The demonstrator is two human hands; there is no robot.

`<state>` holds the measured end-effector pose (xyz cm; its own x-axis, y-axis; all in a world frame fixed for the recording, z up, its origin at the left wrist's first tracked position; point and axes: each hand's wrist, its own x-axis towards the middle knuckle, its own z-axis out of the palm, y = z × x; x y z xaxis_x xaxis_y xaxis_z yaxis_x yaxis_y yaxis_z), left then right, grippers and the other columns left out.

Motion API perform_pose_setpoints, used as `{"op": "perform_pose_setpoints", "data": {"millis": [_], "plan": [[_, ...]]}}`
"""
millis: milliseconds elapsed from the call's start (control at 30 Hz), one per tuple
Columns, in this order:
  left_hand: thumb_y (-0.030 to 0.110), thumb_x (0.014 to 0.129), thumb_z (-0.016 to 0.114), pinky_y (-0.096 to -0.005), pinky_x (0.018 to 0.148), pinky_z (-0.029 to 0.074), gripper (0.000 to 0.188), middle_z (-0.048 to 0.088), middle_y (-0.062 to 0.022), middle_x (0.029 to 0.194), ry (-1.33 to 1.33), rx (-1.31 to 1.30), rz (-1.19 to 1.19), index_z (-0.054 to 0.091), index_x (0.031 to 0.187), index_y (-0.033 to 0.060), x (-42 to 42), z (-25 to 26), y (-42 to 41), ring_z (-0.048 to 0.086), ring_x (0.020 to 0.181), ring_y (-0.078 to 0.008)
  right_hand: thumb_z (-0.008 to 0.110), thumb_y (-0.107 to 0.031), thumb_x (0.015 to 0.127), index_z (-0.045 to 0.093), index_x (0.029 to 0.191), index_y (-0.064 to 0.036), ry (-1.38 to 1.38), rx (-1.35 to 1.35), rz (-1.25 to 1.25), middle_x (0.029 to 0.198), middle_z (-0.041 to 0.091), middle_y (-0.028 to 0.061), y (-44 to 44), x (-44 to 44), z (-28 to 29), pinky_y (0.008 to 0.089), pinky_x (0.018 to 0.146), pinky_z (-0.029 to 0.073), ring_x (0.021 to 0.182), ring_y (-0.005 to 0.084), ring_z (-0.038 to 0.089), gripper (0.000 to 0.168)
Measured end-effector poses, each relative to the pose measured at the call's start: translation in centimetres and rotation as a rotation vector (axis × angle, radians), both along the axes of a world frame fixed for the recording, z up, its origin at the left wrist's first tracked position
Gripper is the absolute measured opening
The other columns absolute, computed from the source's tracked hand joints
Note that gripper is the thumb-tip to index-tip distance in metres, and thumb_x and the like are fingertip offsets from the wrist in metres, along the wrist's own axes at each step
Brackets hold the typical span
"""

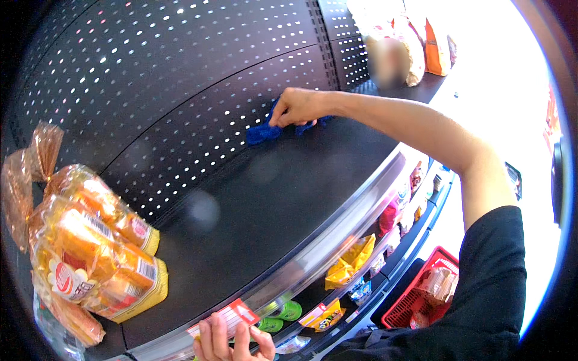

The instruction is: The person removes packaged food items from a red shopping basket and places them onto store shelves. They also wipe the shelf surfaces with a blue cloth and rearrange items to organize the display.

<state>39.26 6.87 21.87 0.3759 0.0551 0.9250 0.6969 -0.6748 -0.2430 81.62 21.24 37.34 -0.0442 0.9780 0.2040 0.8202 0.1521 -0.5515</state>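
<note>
My right hand pinches a bunched blue cloth near the back of a black shelf. The cloth lies against the foot of the perforated back panel; part of it is hidden behind the hand. My left hand is at the shelf's front edge, low in view. Its fingers lie over a red and white price tag on the clear front rail. Whether those fingers grip the tag or rail or only rest there, I cannot tell.
Clear bags of packaged bread stand at the shelf's left end. More packages stand at its far right end. Below, a lower shelf holds yellow snack bags and green-capped items. A red basket with packages sits lower right.
</note>
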Motion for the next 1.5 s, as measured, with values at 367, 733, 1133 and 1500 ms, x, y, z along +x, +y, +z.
{"op": "perform_pose_setpoints", "data": {"millis": [367,733,1133,1500], "plan": [[0.021,0.096,0.06,-0.0503,0.106,0.039,0.023,0.059,-0.0183,0.127,-0.012,0.005,0.04,0.054,0.114,0.008,1.1,0.4,-0.5,0.054,0.121,-0.0357,0.071,-0.017,0.083,0.07,0.111,0.002,-0.178,0.005,-0.494,0.073,0.067,0.0085,-6.0,14.5,0.0,0.0344,0.049,0.059,0.061,0.0166,0.065,0.034],[0.02,0.095,0.06,-0.0511,0.107,0.038,0.025,0.057,-0.0194,0.125,-0.005,0.017,0.045,0.053,0.115,0.0049,1.8,0.9,-0.8,0.052,0.121,-0.0366,0.062,-0.018,0.091,0.067,0.085,0.003,-0.113,0.013,-0.685,0.079,0.072,0.0092,-7.7,14.7,1.1,0.0307,0.041,0.055,0.057,0.0165,0.067,0.022],[0.024,0.098,0.058,-0.0498,0.106,0.036,0.028,0.058,-0.0169,0.129,-0.013,0.021,0.044,0.056,0.119,0.006,2.2,1.0,-1.3,0.053,0.122,-0.0358,0.059,-0.028,0.098,0.057,0.109,-0.004,0.382,0.92,-0.533,0.084,0.07,0.012,-25.2,11.6,5.8,0.0264,0.048,0.05,0.059,0.0147,0.062,0.027],[0.036,0.101,0.053,-0.0461,0.103,0.043,0.034,0.061,-0.0153,0.127,-0.015,0.148,-0.032,0.057,0.117,0.0063,3.3,0.8,-0.5,0.058,0.115,-0.0313,0.052,-0.037,0.103,0.059,0.11,-0.004,0.22,1.182,-0.932,0.082,0.068,0.0092,-51.0,1.9,-7.1,0.0241,0.055,0.053,0.066,0.0149,0.066,0.035]]}}
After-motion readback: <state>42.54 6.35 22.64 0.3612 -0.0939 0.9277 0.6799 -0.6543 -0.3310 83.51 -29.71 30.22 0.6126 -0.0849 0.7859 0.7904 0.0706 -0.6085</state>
